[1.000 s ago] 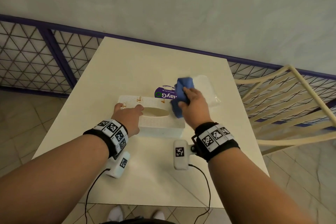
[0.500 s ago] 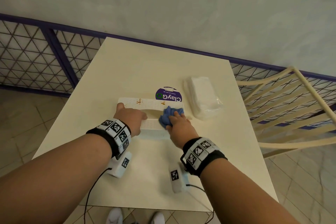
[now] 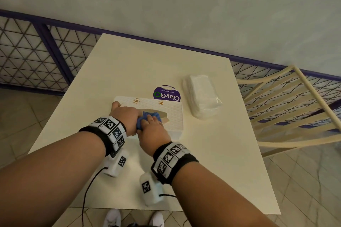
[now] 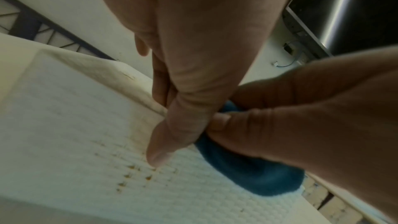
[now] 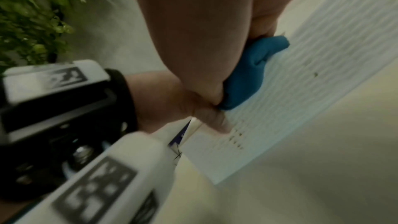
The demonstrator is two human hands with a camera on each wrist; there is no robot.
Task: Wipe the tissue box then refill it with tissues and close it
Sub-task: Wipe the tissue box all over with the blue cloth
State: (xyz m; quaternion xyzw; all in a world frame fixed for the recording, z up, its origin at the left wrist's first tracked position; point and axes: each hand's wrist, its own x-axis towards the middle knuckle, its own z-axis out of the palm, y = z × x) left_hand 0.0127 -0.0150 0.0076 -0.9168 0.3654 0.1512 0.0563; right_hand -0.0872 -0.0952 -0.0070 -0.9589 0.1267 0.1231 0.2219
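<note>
A white textured tissue box (image 3: 171,114) with small orange marks lies flat in the middle of the cream table (image 3: 129,72). My left hand (image 3: 125,118) grips its left end, thumb (image 4: 170,142) on the top face. My right hand (image 3: 153,131) holds a bunched blue cloth (image 3: 147,118) and presses it on the box top beside the oval slot, touching the left hand. The blue cloth (image 4: 247,173) shows under the right fingers in the left wrist view; the same cloth (image 5: 249,74) lies on the box top (image 5: 301,83). A clear-wrapped stack of white tissues (image 3: 202,96) lies right of the box.
A purple round ClayGo pack (image 3: 167,95) sits just behind the box. A cream slatted chair (image 3: 287,105) stands at the table's right side. A purple-framed mesh railing (image 3: 33,55) runs behind the table, under a grey wall. Bare tabletop lies behind and in front of the box.
My right hand brought the blue cloth down from above the box's right end and slid it left across the top to the left hand. The left hand kept its grip.
</note>
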